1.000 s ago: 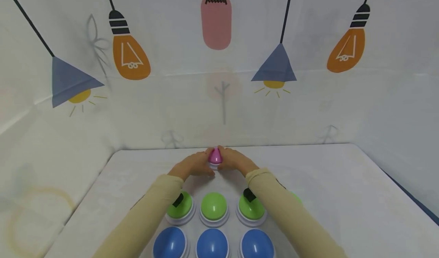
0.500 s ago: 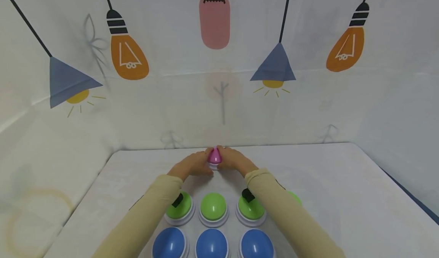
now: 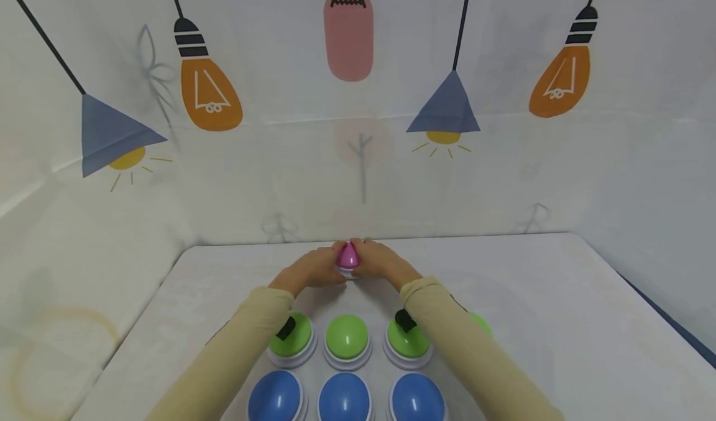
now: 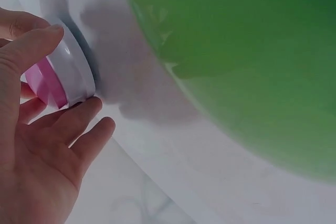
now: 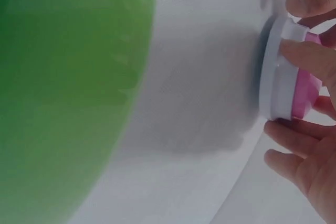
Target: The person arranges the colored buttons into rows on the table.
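Note:
A small pink cone-topped bell with a white base [image 3: 348,256] is near the table's far edge. My left hand [image 3: 314,268] grips it from the left, and my right hand [image 3: 383,263] from the right. In the left wrist view, the left thumb [image 4: 41,45] lies on the bell's white base [image 4: 73,66], with the other fingers around its far side. The right wrist view shows the right thumb [image 5: 307,56] on the white base [image 5: 281,72], fingers curled about the pink part [image 5: 306,94].
Nearer me stands a row of green domes on white bases, including a middle one [image 3: 347,337]; the right sleeve partly hides another. Closer still is a row of blue domes [image 3: 344,399]. A white wall sheet [image 3: 313,178] printed with lamps rises behind the white table [image 3: 559,321].
Both hands keep their grip on the pink-topped bell. The whole view has shifted very slightly; otherwise little differs.

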Motion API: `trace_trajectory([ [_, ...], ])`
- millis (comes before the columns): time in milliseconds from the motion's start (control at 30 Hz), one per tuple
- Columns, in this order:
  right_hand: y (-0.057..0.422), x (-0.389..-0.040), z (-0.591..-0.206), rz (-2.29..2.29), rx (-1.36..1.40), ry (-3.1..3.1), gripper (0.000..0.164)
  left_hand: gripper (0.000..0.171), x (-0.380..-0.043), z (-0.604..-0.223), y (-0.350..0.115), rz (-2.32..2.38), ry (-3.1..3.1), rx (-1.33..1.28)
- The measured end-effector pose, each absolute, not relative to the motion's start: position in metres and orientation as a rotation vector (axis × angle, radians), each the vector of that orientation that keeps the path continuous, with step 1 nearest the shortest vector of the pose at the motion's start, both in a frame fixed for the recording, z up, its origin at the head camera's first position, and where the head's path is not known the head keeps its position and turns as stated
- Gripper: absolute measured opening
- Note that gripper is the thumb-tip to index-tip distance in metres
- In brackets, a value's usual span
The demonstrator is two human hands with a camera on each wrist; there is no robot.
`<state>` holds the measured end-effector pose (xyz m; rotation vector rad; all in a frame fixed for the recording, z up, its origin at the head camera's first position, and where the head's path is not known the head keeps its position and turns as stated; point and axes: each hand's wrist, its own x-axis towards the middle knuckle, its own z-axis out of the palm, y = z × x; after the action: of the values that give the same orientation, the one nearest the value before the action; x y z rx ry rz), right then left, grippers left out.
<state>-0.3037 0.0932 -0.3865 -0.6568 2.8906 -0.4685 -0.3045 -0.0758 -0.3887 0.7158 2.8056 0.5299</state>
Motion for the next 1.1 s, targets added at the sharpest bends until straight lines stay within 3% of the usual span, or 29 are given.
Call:
trace_trajectory([
  [533,0.097,-0.297,-0.379,-0.573,-0.822,2.981,0.068,0.075,-0.301,-0.382,-0.09,0.579,2.948,0.832],
  [1100,0.104,-0.284,-0.361,-0.592,-0.728,3.013,0.071,0.073,-0.287,-0.37,-0.092,0.522,3.079,0.965],
])
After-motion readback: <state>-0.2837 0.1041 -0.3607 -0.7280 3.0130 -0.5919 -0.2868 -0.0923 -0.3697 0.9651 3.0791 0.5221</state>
